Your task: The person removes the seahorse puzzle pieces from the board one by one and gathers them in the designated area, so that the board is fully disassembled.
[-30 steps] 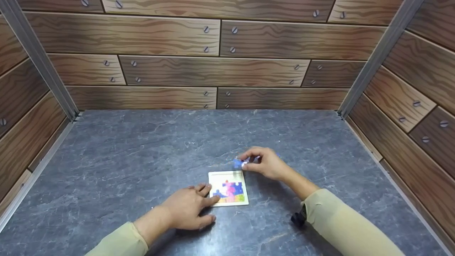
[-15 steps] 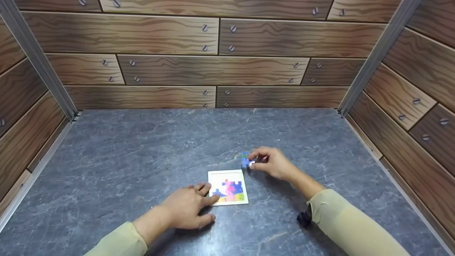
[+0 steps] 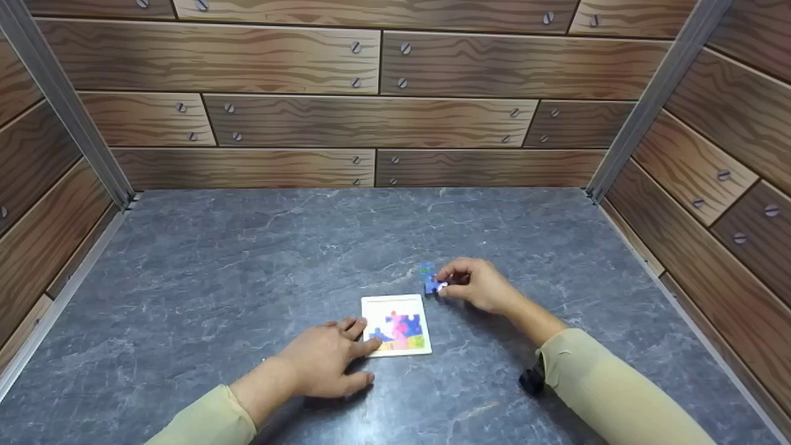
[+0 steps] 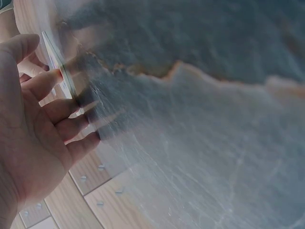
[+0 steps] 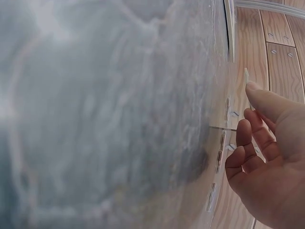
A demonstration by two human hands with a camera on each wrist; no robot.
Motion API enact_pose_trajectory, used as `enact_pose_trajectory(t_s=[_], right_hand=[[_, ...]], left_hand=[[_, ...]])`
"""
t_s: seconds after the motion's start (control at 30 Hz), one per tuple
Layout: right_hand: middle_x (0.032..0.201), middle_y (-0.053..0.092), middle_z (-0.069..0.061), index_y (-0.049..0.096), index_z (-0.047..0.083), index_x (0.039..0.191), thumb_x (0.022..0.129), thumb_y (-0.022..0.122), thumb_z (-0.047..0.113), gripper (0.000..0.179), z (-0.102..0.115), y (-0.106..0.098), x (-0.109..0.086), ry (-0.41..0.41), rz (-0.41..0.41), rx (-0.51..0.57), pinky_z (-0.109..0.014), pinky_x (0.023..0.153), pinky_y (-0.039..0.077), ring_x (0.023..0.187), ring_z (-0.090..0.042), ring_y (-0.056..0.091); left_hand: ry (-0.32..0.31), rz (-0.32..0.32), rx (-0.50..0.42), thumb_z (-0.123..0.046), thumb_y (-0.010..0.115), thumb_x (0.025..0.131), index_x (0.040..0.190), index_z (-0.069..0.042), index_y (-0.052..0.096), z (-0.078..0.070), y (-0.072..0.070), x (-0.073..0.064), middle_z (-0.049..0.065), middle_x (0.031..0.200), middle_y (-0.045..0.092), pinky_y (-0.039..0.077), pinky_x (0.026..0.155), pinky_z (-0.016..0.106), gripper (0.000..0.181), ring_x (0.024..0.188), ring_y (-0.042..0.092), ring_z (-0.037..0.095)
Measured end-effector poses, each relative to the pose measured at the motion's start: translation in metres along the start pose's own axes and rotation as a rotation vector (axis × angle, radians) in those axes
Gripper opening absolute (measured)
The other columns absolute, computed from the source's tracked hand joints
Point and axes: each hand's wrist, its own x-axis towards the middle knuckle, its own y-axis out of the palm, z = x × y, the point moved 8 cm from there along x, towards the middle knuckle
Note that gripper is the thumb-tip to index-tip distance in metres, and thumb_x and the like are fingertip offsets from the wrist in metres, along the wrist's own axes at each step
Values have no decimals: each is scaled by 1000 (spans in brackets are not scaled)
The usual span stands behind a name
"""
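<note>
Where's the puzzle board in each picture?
Head: puzzle board, below centre.
Left wrist: upper left, seen nearly edge-on.
Right wrist: at the top, right of centre, apparently just a thin edge.
Shared landmark: wood-patterned walling, visible in all three.

One left hand [image 3: 327, 360] and one right hand [image 3: 479, 287] show, with one sleeve [image 3: 618, 389] behind each. There is one puzzle board [image 3: 376, 306] beside the left hand, one puzzle piece [image 3: 432, 287] in the right hand, and at least four loose pieces [image 5: 210, 196] near it. One table [image 3: 247, 253] lies under both hands, two metal posts [image 3: 652, 102] beyond them.
</note>
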Motion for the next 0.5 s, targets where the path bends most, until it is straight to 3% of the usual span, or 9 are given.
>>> enact_pose_trajectory(t_s=[0.17, 0.5], right_hand=[[99, 74, -4, 80, 6, 104, 86, 88, 11, 20, 0, 2, 1, -19, 10, 0, -25, 76, 53, 85, -14, 64], [99, 76, -9, 79, 4, 104, 86, 88, 9, 20, -2, 7, 0, -11, 45, 45, -20, 59, 50, 70, -11, 60]], left_hand=[[-3, 12, -7, -59, 51, 105, 158, -22, 54, 1, 1, 0, 23, 162, 43, 42, 116, 56, 65, 149, 44, 41], [6, 11, 0, -59, 50, 105, 158, -22, 55, 1, 1, 0, 24, 162, 44, 42, 116, 56, 65, 149, 45, 40]])
